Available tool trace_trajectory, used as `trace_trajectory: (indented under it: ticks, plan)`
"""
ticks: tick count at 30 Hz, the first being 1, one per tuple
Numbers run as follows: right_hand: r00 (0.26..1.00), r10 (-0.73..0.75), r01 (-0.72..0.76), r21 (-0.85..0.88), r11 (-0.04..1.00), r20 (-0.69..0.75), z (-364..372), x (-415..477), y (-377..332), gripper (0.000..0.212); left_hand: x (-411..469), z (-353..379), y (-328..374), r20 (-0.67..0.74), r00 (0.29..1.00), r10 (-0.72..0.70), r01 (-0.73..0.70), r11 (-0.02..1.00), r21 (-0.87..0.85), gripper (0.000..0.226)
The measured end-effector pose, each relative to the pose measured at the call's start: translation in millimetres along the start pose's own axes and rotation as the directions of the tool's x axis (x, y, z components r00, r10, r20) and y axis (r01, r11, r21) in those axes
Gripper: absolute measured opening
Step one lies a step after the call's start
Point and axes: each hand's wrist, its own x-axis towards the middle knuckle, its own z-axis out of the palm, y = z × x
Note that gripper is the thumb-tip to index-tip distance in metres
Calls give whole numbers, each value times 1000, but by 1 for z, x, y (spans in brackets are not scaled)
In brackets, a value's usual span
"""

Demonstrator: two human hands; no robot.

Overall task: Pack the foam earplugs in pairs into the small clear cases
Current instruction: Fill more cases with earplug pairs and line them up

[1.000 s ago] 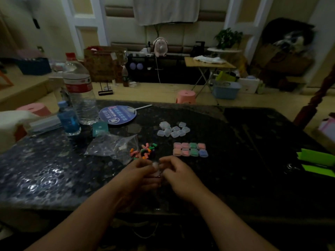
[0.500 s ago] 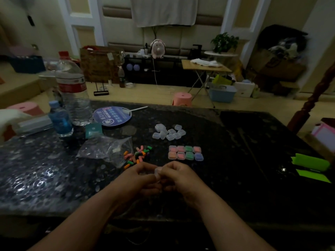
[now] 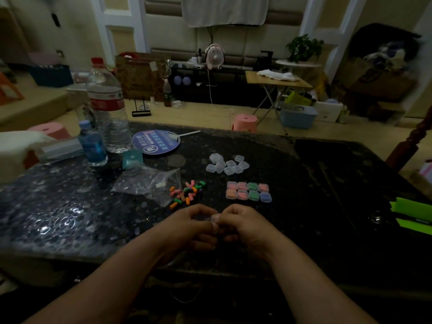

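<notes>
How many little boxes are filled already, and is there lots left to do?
Eight filled cases sit in two neat rows. Both hands, left hand and right hand, pinch one small case between them; I cannot tell what is inside. Left: a pile of loose earplugs and about nine empty cases.

The scene is dim and underexposed, with the bottom of the frame nearly black. Soft light from the upper background glints in specks off the glossy table (image 3: 58, 220) at the left. Wide-angle distortion bows the edges, and the upper right corner smears with blur. Fine detail is soft and noisy.
</notes>
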Motion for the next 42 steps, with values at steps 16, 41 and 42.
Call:
trace_trajectory:
  ticks: [16,41,42]
  plan:
    - [999,3,-3,13,1000,53,2,1,0,20,-4,-10,2,62,997,-35,32,998,46,33]
    - [993,-115,116,-26,993,36,14,13,10,18,-3,-17,-4,41,997,-73,75,996,-49,36]
    - [992,-117,118,-23,993,37,14,13,11,18,-3,-17,-4,41,996,-79,81,995,-50,36]
